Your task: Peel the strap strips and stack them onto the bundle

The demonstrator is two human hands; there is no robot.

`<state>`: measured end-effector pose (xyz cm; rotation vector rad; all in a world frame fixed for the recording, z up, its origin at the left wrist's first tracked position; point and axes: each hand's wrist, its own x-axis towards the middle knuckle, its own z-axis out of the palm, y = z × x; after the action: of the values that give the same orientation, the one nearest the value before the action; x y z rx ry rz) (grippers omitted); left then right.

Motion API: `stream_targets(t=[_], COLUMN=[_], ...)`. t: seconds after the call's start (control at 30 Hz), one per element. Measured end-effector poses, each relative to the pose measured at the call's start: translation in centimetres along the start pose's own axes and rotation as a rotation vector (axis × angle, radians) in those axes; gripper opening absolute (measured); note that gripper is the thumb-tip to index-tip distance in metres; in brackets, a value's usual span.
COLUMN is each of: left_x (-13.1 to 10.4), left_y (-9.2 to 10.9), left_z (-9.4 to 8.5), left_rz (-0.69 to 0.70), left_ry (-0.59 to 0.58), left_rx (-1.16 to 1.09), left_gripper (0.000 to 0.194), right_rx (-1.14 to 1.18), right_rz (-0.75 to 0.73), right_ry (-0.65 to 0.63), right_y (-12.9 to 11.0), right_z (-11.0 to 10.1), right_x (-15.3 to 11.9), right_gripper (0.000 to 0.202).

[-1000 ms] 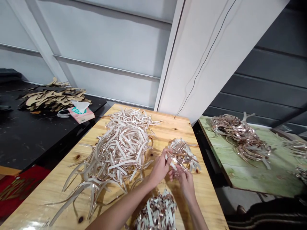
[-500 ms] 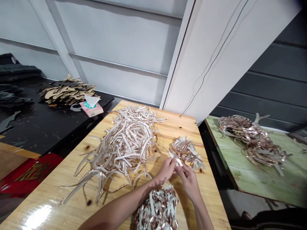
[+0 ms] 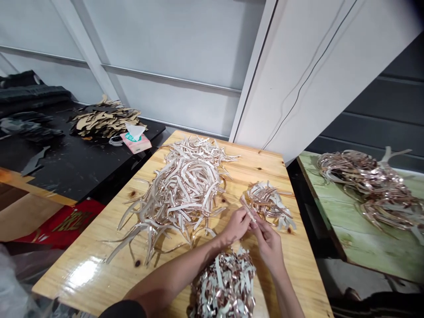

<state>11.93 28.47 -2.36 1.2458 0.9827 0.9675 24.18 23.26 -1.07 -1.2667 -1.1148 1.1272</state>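
Note:
Between my two hands a narrow pinkish strip [image 3: 248,209] is stretched, its far end pointing up and left. My left hand [image 3: 239,224] pinches it near the middle, fingers closed. Close beside it, my right hand [image 3: 267,242] is closed on the strip's near end. Just beyond them lies a small pile of shiny rose-gold and white strips [image 3: 270,204]. Below my forearms sits a thick heap of short curled strips [image 3: 227,285], white on one face and metallic copper on the other. A large tangle of long strips [image 3: 188,185] lies to the left.
All this rests on a varnished wooden table [image 3: 99,287]. On a black table [image 3: 66,163] at left are tan cut scraps [image 3: 107,119] and a tissue pack [image 3: 136,142]. A green table [image 3: 361,234] at right carries more metallic strips [image 3: 364,176]. A wall stands behind.
The view has shifted, so the scene sits further right and slightly higher. The strip in my hands has turned from its broad white face to a narrower, pinkish look.

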Motion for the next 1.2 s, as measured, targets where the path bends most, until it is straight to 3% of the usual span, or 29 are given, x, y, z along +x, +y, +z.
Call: stream_targets(t=[0.17,0.3,0.43,0.6,0.7,0.87,1.03,1.2], left_x=[0.1,0.1,0.2,-0.2,-0.7,-0.8,-0.2,0.1], left_y=[-0.2,-0.3,-0.3,-0.2,0.3,0.4,-0.7,-1.0], left_z=[0.0,-0.1,-0.2,0.0,-0.1,-0.4,-0.2,-0.2], left_rz=[0.017,0.103,0.164,0.301,0.362,0.457,0.450,0.472], left_ry=[0.012,-0.005,0.052,0.074,0.028,-0.048,-0.022,-0.118], left_rx=[0.116,0.159,0.240,0.296,0.289,0.354,0.369,0.414], left_gripper=[0.042,0.040,0.037,0.044,0.041,0.040,0.044,0.047], right_rx=[-0.041,-0.093,-0.137,-0.120,-0.086,-0.022,-0.041,0.032], right_rz=[0.023,0.012,0.004,-0.017,0.020,0.072,0.018,-0.041], right_ry=[0.013,0.031,0.073,0.155,0.175,0.062,0.093,0.212], right_y=[0.9,1.3,1.5,1.4,1.6,2.0,1.7,1.7], right_z=[-0.5,-1.0,-0.8,-0.4,-0.7,-1.7,-1.5,-0.3], right_x=[0.2,0.4,0.1,0.2,0.8,1.3,1.7,1.8], right_gripper=[0.046,0.047,0.046,0.042,0.048,0.048,0.041,0.038])
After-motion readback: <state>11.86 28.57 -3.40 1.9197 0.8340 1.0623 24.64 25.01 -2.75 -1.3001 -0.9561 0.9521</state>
